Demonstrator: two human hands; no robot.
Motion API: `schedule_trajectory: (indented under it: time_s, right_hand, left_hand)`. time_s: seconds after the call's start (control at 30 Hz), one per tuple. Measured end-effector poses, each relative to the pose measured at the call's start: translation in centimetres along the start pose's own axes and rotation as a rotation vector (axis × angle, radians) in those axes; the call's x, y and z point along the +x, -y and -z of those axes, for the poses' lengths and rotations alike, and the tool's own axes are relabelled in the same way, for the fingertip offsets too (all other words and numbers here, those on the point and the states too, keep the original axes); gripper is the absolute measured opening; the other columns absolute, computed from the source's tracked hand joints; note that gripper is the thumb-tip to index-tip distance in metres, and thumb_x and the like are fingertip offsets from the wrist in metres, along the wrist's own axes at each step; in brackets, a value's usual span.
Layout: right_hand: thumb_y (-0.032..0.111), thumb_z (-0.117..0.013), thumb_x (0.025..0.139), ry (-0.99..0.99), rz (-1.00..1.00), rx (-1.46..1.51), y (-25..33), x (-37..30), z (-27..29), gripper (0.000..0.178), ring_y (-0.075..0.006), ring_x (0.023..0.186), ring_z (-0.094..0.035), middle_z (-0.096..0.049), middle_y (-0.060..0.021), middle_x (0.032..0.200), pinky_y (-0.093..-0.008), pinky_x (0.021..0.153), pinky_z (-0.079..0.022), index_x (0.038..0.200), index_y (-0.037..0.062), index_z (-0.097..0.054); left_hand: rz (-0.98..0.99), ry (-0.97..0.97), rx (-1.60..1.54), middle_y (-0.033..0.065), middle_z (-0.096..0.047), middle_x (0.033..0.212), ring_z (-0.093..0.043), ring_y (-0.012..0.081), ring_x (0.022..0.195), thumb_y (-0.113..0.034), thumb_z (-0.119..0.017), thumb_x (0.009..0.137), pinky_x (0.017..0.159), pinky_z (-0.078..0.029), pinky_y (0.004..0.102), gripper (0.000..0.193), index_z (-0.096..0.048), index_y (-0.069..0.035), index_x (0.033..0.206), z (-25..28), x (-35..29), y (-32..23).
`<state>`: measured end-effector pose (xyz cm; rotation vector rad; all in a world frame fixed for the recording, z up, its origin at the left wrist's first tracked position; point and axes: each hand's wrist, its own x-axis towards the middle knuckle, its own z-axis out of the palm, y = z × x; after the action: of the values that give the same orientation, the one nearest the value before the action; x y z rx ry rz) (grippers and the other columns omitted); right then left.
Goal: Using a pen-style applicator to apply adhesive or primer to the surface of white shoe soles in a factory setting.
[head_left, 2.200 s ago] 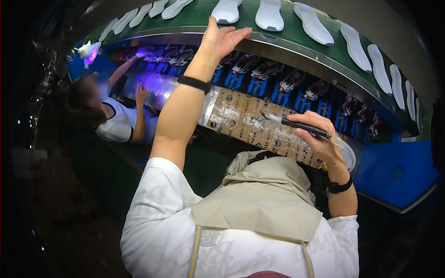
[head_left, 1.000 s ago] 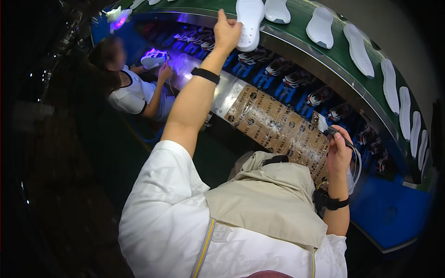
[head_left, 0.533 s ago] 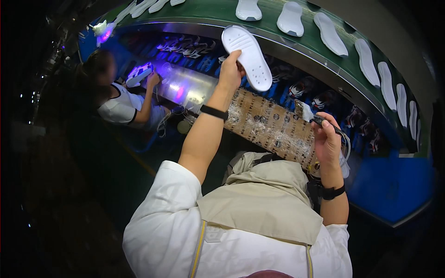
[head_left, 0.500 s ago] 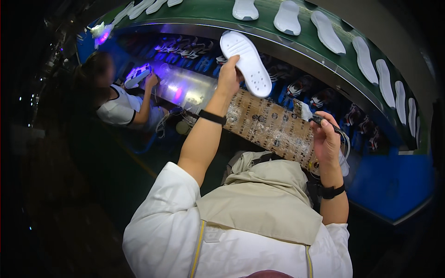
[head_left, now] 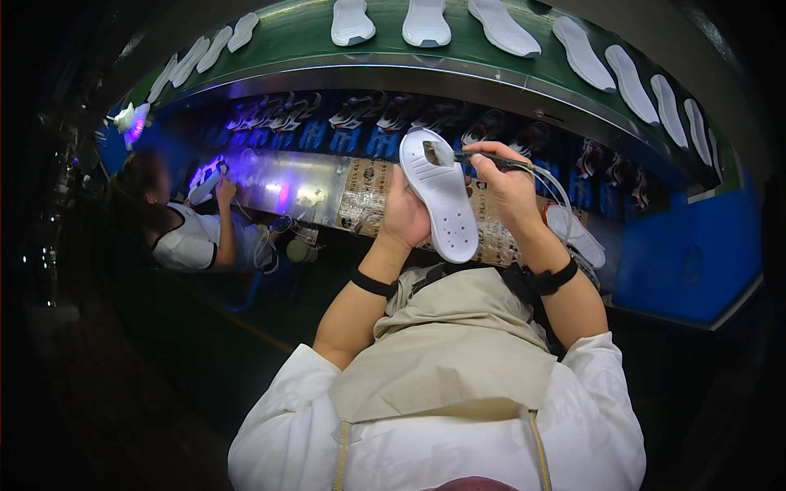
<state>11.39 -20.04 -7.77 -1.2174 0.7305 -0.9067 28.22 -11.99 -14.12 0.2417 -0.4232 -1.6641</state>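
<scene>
My left hand [head_left: 406, 211] grips a white shoe sole [head_left: 446, 204] by its left side. The sole stands tilted in front of me, its small round holes toward the near end. In my right hand [head_left: 506, 186] is a brush [head_left: 440, 153] with a dark handle and thin tubes trailing from its back end. The brush's head lies over the far end of the sole and seems to touch it. My right fingers are closed round the handle, to the right of the sole.
Beneath my hands runs a bench covered with printed brown tape [head_left: 360, 192]. Another white sole [head_left: 577, 237] lies at its right. Shoe uppers [head_left: 356, 112] line a lower shelf. Several soles ride a green belt [head_left: 385, 49] behind. At left a person [head_left: 192, 233] handles a shoe under purple light.
My left hand has brought the sole down and nearer. My right hand has moved left and up, bringing the brush from beside the sole onto its far end. The view has turned right.
</scene>
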Motion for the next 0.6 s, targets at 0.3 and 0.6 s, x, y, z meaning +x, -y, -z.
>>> schedule_trajectory:
  time_s: [0.3,0.6]
  right_hand:
    - [0.010,-0.073,0.091,0.083,0.240,-0.419,0.3,-1.0,0.3,0.022,-0.0127,0.083,-0.063,-0.072,-0.0022,0.089,-0.0280,0.077,-0.050,0.111,0.0025,-0.075]
    - [0.009,-0.075,0.089,0.154,0.168,-0.307,4.6,-0.6,1.7,0.023,-0.0204,0.083,-0.071,-0.074,-0.0132,0.095,-0.0297,0.076,-0.056,0.112,0.0047,-0.077]
  left_hand:
    - [-0.065,-0.271,0.276,0.0180,-0.058,0.141,-0.058,0.0322,0.129,-0.058,-0.018,0.111,0.113,-0.047,0.0497,0.070,-0.044,-0.005,0.149,-0.2,2.0,-0.3]
    - [-0.044,-0.279,-0.071,0.0216,-0.063,0.134,-0.067,0.0410,0.115,-0.065,-0.015,0.107,0.103,-0.054,0.0550,0.081,-0.044,-0.003,0.150,-1.2,2.8,-0.9]
